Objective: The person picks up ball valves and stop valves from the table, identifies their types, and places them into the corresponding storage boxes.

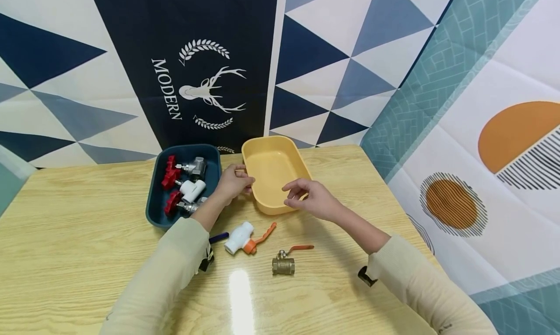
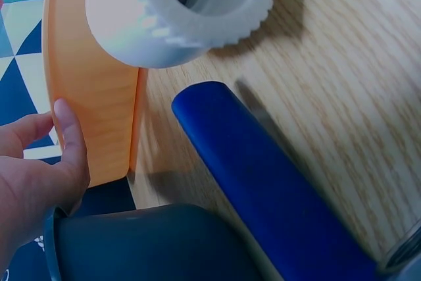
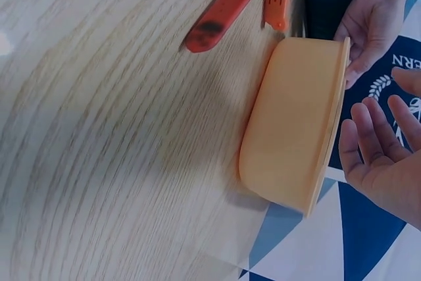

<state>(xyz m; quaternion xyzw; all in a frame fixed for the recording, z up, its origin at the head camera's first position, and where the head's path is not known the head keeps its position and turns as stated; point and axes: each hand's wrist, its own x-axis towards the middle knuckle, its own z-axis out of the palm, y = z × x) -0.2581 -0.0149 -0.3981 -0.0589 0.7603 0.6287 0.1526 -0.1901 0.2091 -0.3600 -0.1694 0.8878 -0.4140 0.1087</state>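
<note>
My left hand (image 1: 235, 182) pinches the left rim of a yellow plastic bin (image 1: 273, 172), its thumb over the edge in the left wrist view. Over the bin's near right side hovers my right hand (image 1: 316, 200), fingers loosely bent and holding nothing; the right wrist view shows it apart from the bin wall (image 3: 296, 120). In front of the bin lie a white plastic ball valve (image 1: 239, 238) with an orange handle and a brass ball valve (image 1: 283, 266) with a red-orange lever. A blue handle (image 1: 218, 238) pokes out beside my left sleeve, the rest hidden.
Left of the yellow bin stands a dark teal bin (image 1: 150, 199) holding several valves with red handwheels (image 1: 171, 174), partly covered by my left forearm. Both bins stand at the back of the wooden table (image 1: 87, 238), near a patterned cloth backdrop (image 1: 210, 28).
</note>
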